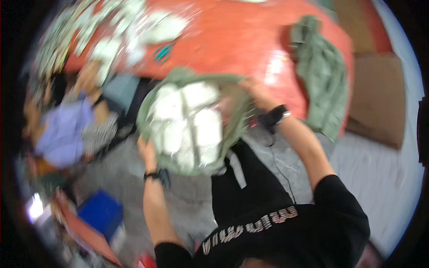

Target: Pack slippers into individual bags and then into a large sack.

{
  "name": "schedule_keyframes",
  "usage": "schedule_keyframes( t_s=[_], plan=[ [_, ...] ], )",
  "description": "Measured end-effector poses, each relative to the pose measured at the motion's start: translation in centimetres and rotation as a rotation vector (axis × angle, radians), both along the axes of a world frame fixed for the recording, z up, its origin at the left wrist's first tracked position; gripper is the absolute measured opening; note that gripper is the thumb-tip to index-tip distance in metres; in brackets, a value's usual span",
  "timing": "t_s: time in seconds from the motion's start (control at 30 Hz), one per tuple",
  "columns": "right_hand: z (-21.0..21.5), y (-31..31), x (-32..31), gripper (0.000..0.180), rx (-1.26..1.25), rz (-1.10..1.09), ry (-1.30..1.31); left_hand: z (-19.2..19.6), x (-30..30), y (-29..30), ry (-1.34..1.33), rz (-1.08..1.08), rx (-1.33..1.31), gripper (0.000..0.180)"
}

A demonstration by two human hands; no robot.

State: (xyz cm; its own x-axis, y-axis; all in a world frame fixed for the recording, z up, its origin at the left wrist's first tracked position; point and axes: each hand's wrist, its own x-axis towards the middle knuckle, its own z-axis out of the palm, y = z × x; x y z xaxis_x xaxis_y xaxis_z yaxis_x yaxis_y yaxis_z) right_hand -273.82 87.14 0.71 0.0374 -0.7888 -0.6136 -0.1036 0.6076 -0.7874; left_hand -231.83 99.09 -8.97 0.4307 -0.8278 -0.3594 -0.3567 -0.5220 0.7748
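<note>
Two hands point(148, 153) point(255, 92), one bag point(240, 121) — several white packs point(208, 127)

left fingers point(143, 144): grip green bag point(180, 77) | right fingers point(247, 83): grip opposite side | white packets point(173, 136) inside

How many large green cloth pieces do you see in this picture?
2. One, a green bag, is held open by the left hand and right hand; another green cloth lies along the red table's right side. More may be hidden.

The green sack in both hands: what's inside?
Several white bundles show inside the green sack. Anything beneath them is covered, and blur hides exactly what they are.
</note>
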Motion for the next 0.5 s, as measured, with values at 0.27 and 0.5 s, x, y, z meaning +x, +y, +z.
schedule_keyframes(
  t_s=[0.27,0.5],
  plan=[
    [-3.7,11.7,-11.7,0.027,0.048,-0.517,-0.093,3.2,-0.4,1.0,-0.377,-0.030,0.026,0.051],
    [-5.4,19.4,-24.1,0.021,0.128,-0.844,0.113,8.9,-5.1,2.9,-0.175,-0.049,-0.046,0.040]
  ],
)
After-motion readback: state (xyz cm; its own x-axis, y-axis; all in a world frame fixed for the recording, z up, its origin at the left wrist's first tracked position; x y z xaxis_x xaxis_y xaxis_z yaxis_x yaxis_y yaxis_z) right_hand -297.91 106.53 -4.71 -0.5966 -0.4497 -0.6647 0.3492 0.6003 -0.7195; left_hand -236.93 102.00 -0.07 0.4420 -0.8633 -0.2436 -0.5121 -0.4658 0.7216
